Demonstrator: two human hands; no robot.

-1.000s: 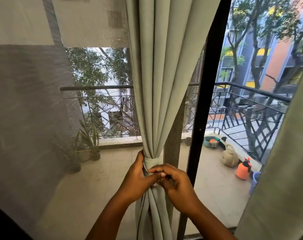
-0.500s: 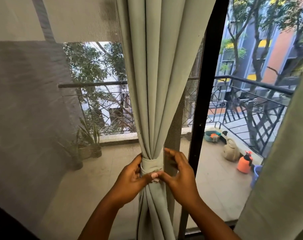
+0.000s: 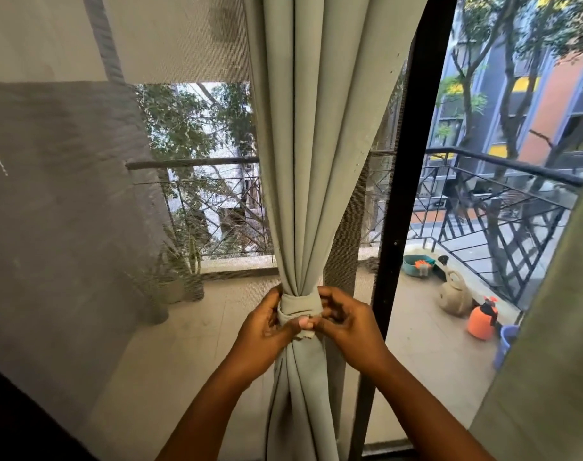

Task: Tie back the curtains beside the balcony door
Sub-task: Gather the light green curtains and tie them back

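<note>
A pale grey-green curtain (image 3: 320, 134) hangs in the middle of the view, gathered into a narrow bunch. A matching fabric tie-back band (image 3: 299, 306) wraps the bunch at waist height. My left hand (image 3: 267, 327) grips the left side of the bunch, with its thumb pressing the band's loose end at the front. My right hand (image 3: 346, 324) is at the band's right side, its fingers curled and its fingertips pinching the band's end against the left thumb. A second curtain (image 3: 549, 327) of the same colour hangs loose at the right edge.
The black door frame (image 3: 403, 194) stands just right of the tied curtain, with a mesh screen (image 3: 83, 211) to the left. On the balcony beyond are potted plants (image 3: 183, 271), a beige watering can (image 3: 455, 292), an orange sprayer (image 3: 481, 319), a teal tub (image 3: 416, 264) and the black railing (image 3: 503, 207).
The right hand's fingers have opened and curled again beside the band while the left thumb stays on the front. The view has shifted slightly, and the band sits higher in frame.
</note>
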